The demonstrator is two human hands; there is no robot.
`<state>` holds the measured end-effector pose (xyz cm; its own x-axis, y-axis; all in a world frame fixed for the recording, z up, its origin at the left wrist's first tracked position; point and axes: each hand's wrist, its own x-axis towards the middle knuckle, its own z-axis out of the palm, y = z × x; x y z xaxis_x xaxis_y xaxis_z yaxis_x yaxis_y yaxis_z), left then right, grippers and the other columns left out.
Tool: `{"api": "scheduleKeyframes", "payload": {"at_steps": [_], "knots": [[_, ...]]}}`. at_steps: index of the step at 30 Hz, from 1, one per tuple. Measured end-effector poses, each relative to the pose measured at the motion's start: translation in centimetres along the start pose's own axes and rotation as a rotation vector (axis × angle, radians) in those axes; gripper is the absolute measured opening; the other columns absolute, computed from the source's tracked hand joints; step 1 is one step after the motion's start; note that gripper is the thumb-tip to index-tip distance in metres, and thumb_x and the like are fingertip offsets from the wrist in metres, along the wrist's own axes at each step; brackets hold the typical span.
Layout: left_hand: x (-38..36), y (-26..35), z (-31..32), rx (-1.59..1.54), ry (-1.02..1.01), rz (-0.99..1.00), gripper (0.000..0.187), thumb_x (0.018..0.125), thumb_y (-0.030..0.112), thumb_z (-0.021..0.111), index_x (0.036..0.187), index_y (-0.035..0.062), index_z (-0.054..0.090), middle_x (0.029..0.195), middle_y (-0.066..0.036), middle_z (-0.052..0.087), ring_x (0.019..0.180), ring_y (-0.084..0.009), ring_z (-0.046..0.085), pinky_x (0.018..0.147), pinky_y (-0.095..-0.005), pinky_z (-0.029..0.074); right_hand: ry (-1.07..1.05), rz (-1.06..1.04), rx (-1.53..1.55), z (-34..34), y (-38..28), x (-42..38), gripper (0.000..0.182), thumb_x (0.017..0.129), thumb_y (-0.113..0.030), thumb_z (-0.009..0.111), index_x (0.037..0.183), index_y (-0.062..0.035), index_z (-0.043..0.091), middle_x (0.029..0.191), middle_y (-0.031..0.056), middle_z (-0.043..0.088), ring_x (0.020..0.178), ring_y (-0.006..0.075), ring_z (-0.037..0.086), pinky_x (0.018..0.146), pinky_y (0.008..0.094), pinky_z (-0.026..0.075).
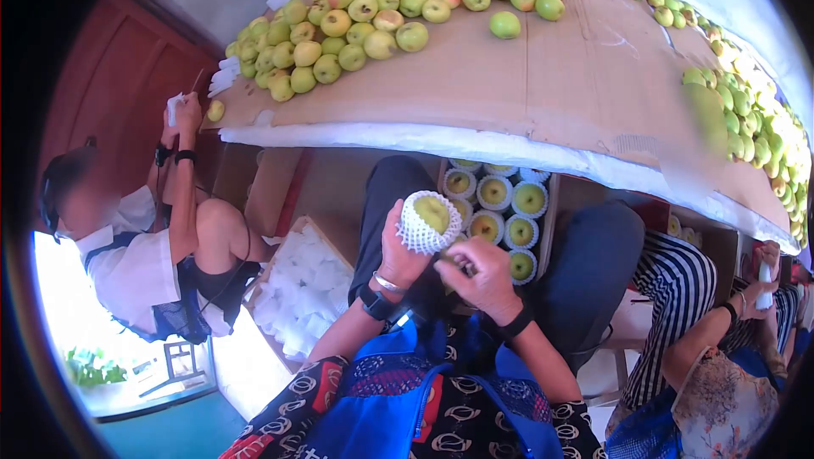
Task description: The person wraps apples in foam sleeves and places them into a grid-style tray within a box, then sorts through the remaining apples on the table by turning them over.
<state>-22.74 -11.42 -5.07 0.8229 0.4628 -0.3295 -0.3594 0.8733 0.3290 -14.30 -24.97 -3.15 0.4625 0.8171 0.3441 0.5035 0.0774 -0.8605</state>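
Nearest the camera: the wearer's blue vest (365, 412), above it the two forearms reaching forward between dark-trousered knees (593, 264).
Left hand: the left hand (398, 247) grasps an apple (432, 213) in a white foam net (413, 234), palm beneath and beside it, the fruit's upper face bare in the net's opening.
Right hand: the right hand (487, 277) is just beside the net's lower edge, fingers curled; whether they pinch anything, I cannot tell.
Handling: cupping the fruit from below suits it, since a firm squeeze could bruise it. The net should sit evenly around the sides; fingertips are best used to ease the mesh gently, as a hard tug could tear it.
Open box: rows of netted apples (494, 193) sit in a box (551, 234) beyond the hands, partly under the table edge; most that show have the opening upward.
Foam supply: a heap of white pieces (301, 289) fills a carton left of the wearer's knee.
Tabletop: loose apples (365, 9) are piled on cardboard (475, 94), one green apple (504, 25) apart.
Neighbours: one person (127, 277) at left and another (721, 366) at right, each holding something white.
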Motion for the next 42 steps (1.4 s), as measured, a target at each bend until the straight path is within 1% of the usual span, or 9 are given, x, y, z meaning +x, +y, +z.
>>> {"api": "scheduleKeyframes", "payload": {"at_steps": [2, 7, 20, 22, 29, 33, 35, 37, 42], "knots": [[0.0, 0.0, 0.0, 0.059, -0.005, 0.000, 0.049, 0.091, 0.037, 0.032, 0.120, 0.0006, 0.047, 0.121, -0.015, 0.051, 0.113, -0.0308, 0.047, 0.099, -0.0438, 0.034, 0.222, 0.358, 0.226, -0.3, 0.3, -0.4, 0.030, 0.065, -0.018, 0.076, 0.085, -0.0055, 0.057, 0.080, 0.0041, 0.058, 0.068, 0.0153, 0.057, 0.057, 0.0303, 0.045], [-0.2, -0.6, 0.3, 0.106, 0.017, -0.073, 0.041, 0.089, 0.029, 0.034, 0.116, 0.0014, 0.048, 0.117, -0.013, 0.053, 0.110, -0.0255, 0.050, 0.096, -0.0397, 0.038, 0.161, 0.138, 0.220, -0.3, 0.5, 0.5, 0.100, 0.055, -0.032, 0.082, 0.131, 0.0005, 0.026, 0.122, 0.0179, 0.044, 0.112, 0.0294, 0.045, 0.092, 0.0380, 0.037], [-0.2, -2.3, 2.3, 0.521, 0.002, -0.028, 0.045, 0.091, 0.037, 0.035, 0.120, 0.0038, 0.045, 0.121, -0.011, 0.050, 0.110, -0.0234, 0.050, 0.093, -0.0366, 0.040, 0.309, 0.131, -0.021, -0.5, 0.9, 0.9, 0.090, 0.056, -0.023, 0.078, 0.130, -0.0012, 0.031, 0.113, 0.0171, 0.047, 0.103, 0.0334, 0.046, 0.090, 0.0411, 0.034], [-0.6, -0.2, 3.2, 0.374, -0.075, -0.214, 0.047, 0.092, 0.039, 0.035, 0.122, 0.0033, 0.042, 0.123, -0.011, 0.047, 0.111, -0.0238, 0.049, 0.092, -0.0363, 0.041, 0.325, 0.065, -0.107, -0.8, 1.3, 1.1, 0.087, 0.057, -0.021, 0.077, 0.130, -0.0034, 0.031, 0.109, 0.0148, 0.049, 0.101, 0.0319, 0.048, 0.090, 0.0410, 0.034], [-0.7, -1.6, 1.9, 0.700, 0.027, -0.118, 0.036, 0.082, 0.010, 0.060, 0.115, 0.0027, 0.047, 0.105, -0.005, 0.055, 0.097, -0.0164, 0.055, 0.086, -0.0315, 0.045, 0.200, -0.074, -0.159, 0.4, 2.0, 0.7, 0.078, 0.056, -0.016, 0.075, 0.125, -0.0037, 0.040, 0.108, 0.0153, 0.049, 0.099, 0.0337, 0.048, 0.084, 0.0423, 0.036], [0.4, -2.0, 3.6, 0.559, -0.047, -0.166, 0.032, 0.082, 0.007, 0.060, 0.112, 0.0035, 0.049, 0.101, -0.006, 0.058, 0.093, -0.0150, 0.058, 0.080, -0.0296, 0.049, 0.198, 0.119, 0.182, -3.4, 1.0, 0.8, 0.095, 0.057, -0.022, 0.078, 0.132, 0.0029, 0.025, 0.133, 0.0189, 0.033, 0.125, 0.0296, 0.032, 0.104, 0.0389, 0.024], [0.4, -1.7, 4.9, 0.590, -0.035, -0.133, 0.033, 0.081, 0.008, 0.062, 0.111, 0.0039, 0.049, 0.100, -0.005, 0.059, 0.092, -0.0131, 0.058, 0.080, -0.0283, 0.048, 0.344, 0.431, 0.443, -5.8, 2.3, 0.9, 0.081, 0.071, -0.023, 0.072, 0.133, 0.0003, 0.026, 0.130, 0.0184, 0.036, 0.119, 0.0258, 0.038, 0.097, 0.0378, 0.034], [0.9, -1.7, 5.1, 0.626, -0.052, -0.125, 0.034, 0.080, 0.008, 0.063, 0.111, 0.0039, 0.049, 0.099, -0.005, 0.059, 0.091, -0.0127, 0.057, 0.080, -0.0273, 0.047, 0.179, 0.506, 0.491, -7.7, 3.7, 0.5, 0.060, 0.076, -0.022, 0.070, 0.122, 0.0018, 0.043, 0.116, 0.0141, 0.050, 0.101, 0.0195, 0.052, 0.080, 0.0296, 0.046], [1.6, -2.4, 3.3, 0.678, -0.233, -0.348, 0.031, 0.083, 0.014, 0.059, 0.109, 0.0036, 0.046, 0.100, -0.006, 0.055, 0.091, -0.0118, 0.055, 0.079, -0.0260, 0.046, -0.023, 0.654, 0.572, -5.2, 1.9, 0.1, 0.052, 0.074, -0.021, 0.072, 0.113, 0.0053, 0.050, 0.101, 0.0085, 0.059, 0.090, 0.0130, 0.056, 0.078, 0.0256, 0.046]]}}
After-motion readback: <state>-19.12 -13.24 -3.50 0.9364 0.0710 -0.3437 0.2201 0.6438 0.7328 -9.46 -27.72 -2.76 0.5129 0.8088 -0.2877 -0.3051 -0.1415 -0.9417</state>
